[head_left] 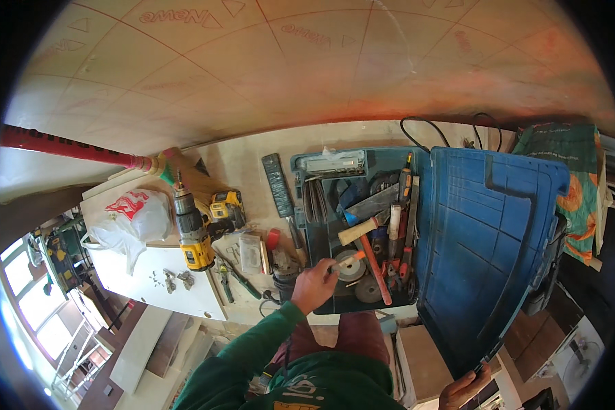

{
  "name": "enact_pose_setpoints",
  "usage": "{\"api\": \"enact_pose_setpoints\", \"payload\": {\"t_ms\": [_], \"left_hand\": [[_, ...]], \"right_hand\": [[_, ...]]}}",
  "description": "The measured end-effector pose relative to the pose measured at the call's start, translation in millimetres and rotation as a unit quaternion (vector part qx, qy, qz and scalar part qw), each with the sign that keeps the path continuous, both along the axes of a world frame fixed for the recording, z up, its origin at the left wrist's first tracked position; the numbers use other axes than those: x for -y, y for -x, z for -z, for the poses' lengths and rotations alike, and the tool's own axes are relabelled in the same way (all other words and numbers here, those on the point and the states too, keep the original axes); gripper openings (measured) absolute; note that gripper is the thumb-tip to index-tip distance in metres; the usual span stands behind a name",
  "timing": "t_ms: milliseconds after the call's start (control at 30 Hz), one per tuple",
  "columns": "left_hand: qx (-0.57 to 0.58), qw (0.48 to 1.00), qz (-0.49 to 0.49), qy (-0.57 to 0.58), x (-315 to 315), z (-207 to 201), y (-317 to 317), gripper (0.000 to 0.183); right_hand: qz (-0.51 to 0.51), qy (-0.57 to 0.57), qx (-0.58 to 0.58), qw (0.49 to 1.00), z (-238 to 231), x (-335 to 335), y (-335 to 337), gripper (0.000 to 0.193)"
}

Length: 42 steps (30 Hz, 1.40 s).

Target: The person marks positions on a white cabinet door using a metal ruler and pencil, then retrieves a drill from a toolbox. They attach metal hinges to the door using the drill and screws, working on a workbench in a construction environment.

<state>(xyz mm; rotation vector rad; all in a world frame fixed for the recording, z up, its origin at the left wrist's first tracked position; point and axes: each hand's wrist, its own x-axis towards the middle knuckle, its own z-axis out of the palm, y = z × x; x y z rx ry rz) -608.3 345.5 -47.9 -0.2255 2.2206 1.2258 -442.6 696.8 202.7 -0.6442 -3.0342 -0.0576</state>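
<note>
My left hand [314, 284] pinches a slim orange-tipped tool [349, 260] over the near left part of an opened blue toolbox [362, 305]; its kind is unclear. Under and beside that tool lie a round disc [352, 271] and a darker disc [367, 290]. A mallet with a red handle [377, 273] and a pale head rests across the contents, among several hand tools. Down at the right, the fingers of my right hand [463, 389] close on the near corner of the hinged blue lid [482, 225], which leans open to the right.
Left of the toolbox are a yellow drill [197, 249], a second yellow power tool [227, 207], pliers [240, 279], an angle grinder [285, 268] and a white plastic bag [140, 215]. A red-handled broom [75, 146] leans there. A green sack [557, 154] stands behind the lid.
</note>
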Motion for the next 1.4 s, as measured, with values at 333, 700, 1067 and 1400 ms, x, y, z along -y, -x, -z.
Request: {"api": "enact_pose_setpoints", "payload": {"t_ms": [333,700,1067,1400], "left_hand": [[0.147,0.917,-0.355,-0.109,2.7,-7.3,-44.4,0.031],[0.139,0.907,-0.382,-0.104,-9.5,2.9,-50.7,0.033],[-0.007,0.989,-0.15,0.005,-1.8,-25.7,-13.0,0.022],[-0.283,0.891,0.351,0.05,-8.8,25.8,242.2,0.044]], "right_hand": [[0.085,0.079,0.041,0.992,-4.8,-0.6,-4.4,0.039],[0.064,0.091,0.01,0.994,-3.1,6.1,4.0,0.036],[0.067,0.122,-0.015,0.99,5.3,-1.9,-13.3,0.036],[0.083,0.124,-0.02,0.989,4.3,0.8,-10.1,0.033]]}}
